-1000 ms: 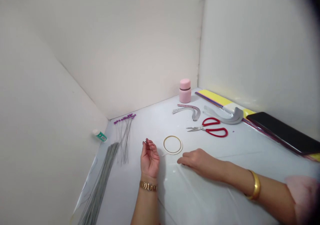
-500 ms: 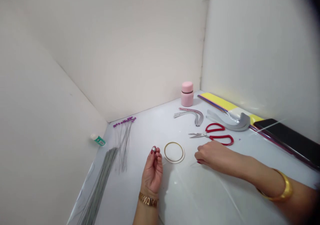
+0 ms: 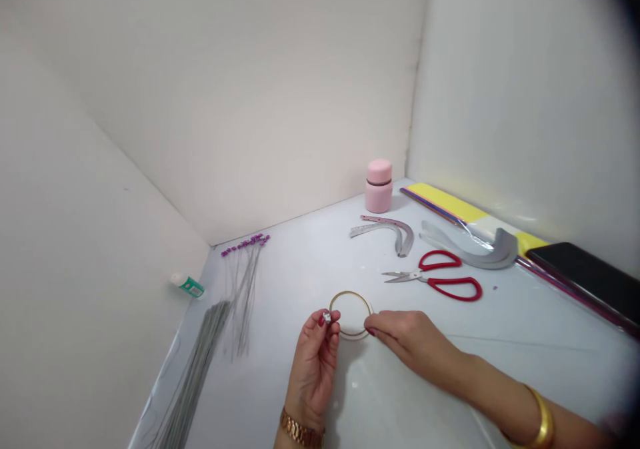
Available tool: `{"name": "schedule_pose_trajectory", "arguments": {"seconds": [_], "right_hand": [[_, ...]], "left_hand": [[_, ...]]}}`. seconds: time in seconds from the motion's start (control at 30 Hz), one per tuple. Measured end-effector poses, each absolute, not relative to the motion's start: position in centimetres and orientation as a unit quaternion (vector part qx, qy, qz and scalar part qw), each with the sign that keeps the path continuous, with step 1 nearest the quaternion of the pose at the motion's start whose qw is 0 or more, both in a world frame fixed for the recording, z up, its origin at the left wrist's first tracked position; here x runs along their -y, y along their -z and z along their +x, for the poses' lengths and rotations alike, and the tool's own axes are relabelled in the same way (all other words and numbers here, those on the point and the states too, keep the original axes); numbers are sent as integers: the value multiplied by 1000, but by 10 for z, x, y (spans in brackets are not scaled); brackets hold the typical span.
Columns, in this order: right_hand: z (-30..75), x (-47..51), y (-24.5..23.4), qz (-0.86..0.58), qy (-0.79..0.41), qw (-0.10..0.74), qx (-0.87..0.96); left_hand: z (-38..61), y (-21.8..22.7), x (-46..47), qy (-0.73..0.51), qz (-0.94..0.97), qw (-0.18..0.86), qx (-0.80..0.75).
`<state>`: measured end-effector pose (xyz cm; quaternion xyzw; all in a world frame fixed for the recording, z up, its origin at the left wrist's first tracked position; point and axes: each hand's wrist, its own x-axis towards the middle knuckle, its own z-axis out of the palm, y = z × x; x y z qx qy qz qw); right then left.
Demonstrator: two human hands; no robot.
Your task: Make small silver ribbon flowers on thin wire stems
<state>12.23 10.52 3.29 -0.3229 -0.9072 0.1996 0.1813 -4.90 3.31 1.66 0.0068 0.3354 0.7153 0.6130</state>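
Note:
My left hand [image 3: 316, 359], palm up, pinches a small silvery-white piece [image 3: 327, 317] between thumb and fingertips; it looks like a tight little roll. My right hand [image 3: 405, 334] is closed in a pinch close by, at the right side of a narrow tape roll [image 3: 349, 294] with a gold-coloured ring. A thin wire [image 3: 520, 342] stretches out to the right behind this hand and appears to be held in it; its tip at the fingers is hidden. The tape roll lies on the white table between and just behind both hands.
Red-handled scissors [image 3: 425, 276] lie open behind my right hand. Beyond are curved paper strips [image 3: 403, 236], a pink jar [image 3: 379, 186], a grey strip bundle [image 3: 493, 252] and a black phone [image 3: 585, 276]. Leftward lie purple-tipped wires [image 3: 250, 269], a wire bundle [image 3: 197, 376] and a glue stick [image 3: 189, 285].
My right hand has moved left toward my left hand, bringing the wire along. The left hand shows slightly further right and lower, still pinching the small piece. The view has shifted a little.

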Motion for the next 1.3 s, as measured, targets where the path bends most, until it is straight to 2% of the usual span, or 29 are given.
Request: {"name": "schedule_pose_trajectory", "arguments": {"seconds": [0.33,0.6,0.93,1.13,1.3], "right_hand": [[123,-112,-16,-328,-205,150,910],[128,-106,-21,-227,-220,100,943],[107,-113,-24,-265,-207,145,931],[70,-99,-24,-236,-202,142,940],[66,-98,-18,-291,-197,148,925]], "left_hand": [[-54,-15,-37,-713,40,592,-373],[-56,-16,-38,-696,79,575,-423],[-75,-13,-41,-713,86,496,-488],[-76,-15,-40,-709,105,492,-494],[-77,-14,-40,-712,114,488,-492]]}}
